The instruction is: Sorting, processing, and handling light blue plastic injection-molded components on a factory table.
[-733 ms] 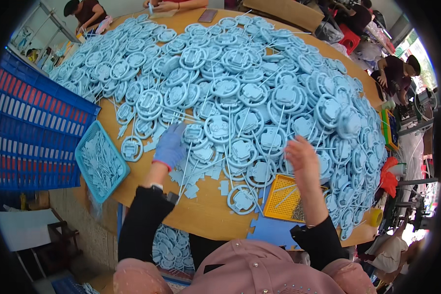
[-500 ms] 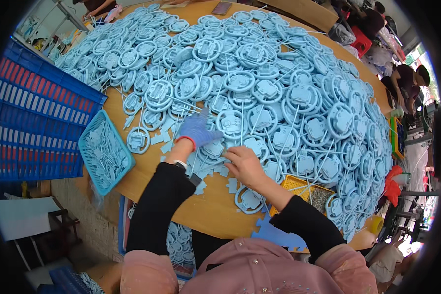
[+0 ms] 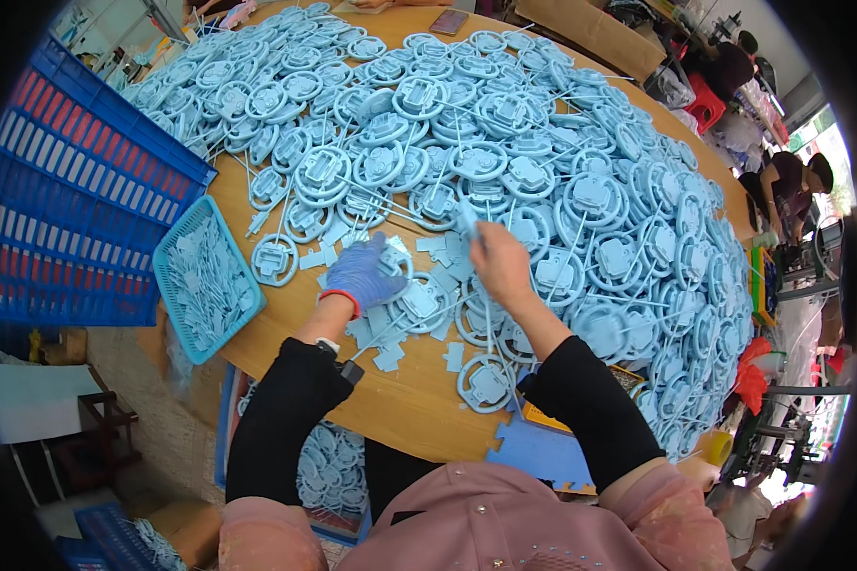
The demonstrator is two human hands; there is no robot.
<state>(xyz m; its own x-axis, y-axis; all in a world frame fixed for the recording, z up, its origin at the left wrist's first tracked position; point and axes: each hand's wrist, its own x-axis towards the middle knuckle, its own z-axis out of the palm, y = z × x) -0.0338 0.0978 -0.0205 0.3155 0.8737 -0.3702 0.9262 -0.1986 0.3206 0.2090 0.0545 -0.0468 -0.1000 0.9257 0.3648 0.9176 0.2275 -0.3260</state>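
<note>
My left hand [image 3: 360,273], in a thin blue-violet glove with a red cuff, grips the edge of a round light-blue plastic part [image 3: 395,259] between thumb and fingers. Just below it lies another such ring-shaped part [image 3: 421,299]. My bare right hand [image 3: 501,261] is raised to the right, its fingers pinching a small light-blue plastic piece [image 3: 468,219]; motion blurs that piece, so its exact shape is unclear. Small flat light-blue pieces [image 3: 388,357] lie loose around my left hand. One ring part with a stem [image 3: 487,383] rests near the front edge.
A large heap of light-blue ring parts [image 3: 590,195] covers much of the brown table [image 3: 419,419]. A light-blue basket [image 3: 258,303] of flat pieces and sticks stands left, beside blue crates [image 3: 76,209]. A blue foam mat [image 3: 543,455] lies at the front. Other people sit beyond.
My right hand has moved up and right, with a small piece in its fingers. My left hand has drawn slightly down and left, now on a round part. Ring parts between my hands have shifted.
</note>
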